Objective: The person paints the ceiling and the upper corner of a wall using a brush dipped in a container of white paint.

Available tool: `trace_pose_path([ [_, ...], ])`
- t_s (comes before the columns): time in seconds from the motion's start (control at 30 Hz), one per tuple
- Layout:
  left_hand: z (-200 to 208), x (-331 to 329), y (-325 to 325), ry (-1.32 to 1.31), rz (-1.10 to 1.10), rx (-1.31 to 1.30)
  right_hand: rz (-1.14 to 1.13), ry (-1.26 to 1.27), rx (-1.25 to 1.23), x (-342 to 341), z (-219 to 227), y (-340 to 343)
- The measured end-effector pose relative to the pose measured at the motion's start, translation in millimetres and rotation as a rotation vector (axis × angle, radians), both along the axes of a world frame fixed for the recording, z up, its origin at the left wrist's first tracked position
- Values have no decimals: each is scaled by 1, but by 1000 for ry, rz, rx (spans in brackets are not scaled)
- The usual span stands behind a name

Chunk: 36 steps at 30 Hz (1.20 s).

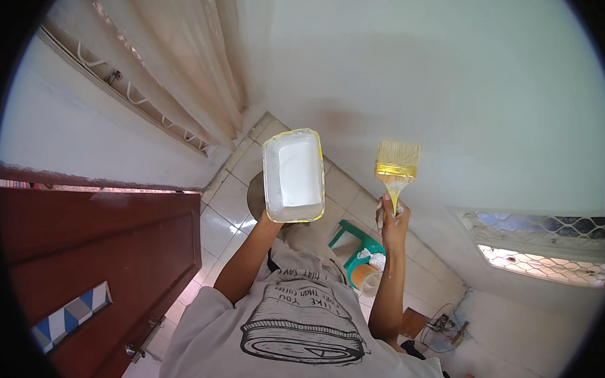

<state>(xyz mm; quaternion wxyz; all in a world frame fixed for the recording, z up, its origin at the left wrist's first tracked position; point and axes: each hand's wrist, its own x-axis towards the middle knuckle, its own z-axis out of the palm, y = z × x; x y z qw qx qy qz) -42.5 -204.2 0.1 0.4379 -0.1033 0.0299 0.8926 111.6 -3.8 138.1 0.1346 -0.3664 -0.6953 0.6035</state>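
My left hand (268, 224) holds up a rectangular plastic tub (266, 171) with a yellowed, paint-smeared rim. White paint (299, 170) lies inside it. The tub hides most of that hand and its fingers. On the right, my right hand (395, 224) is closed round the handle of a wide paintbrush (396, 167). Its pale bristles point upward, and yellow shows on the ferrule and handle. White smears mark the fingers. Tub and brush are apart, with the brush in front of the pale wall (452, 107).
A green plastic stool (356, 235) with containers on it stands below, between my arms. To the left are a dark red door (107, 249) and a beige curtain (167, 44). A latticed window opening (547, 247) is at right. Cables (442, 325) lie on the tiled floor (223, 196).
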Motion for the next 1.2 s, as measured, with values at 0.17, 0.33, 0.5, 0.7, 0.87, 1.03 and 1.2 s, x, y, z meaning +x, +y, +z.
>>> trace_pose_path([
  [0.17, -4, 6, 10, 0, -33, -17, 9, 20, 108, 6, 13, -3],
  [0.33, 33, 13, 16, 58, -93, -73, 14, 109, 181, 12, 34, -9],
  [0.5, 68, 43, 25, 164, -180, -218, 10, 176, 67, 56, 37, 3],
  [0.7, 67, 106, 33, 190, -250, -256, 35, 229, -34, 134, 57, -1],
  [0.87, 57, 181, 43, 178, -272, -271, 112, 340, -41, 213, 77, -9],
  [1.03, 23, 271, 36, 118, -268, -115, 261, 474, 58, 294, 64, -13],
  [1.2, 19, 364, 21, 343, -189, -441, 422, 425, 130, 388, 69, -17],
])
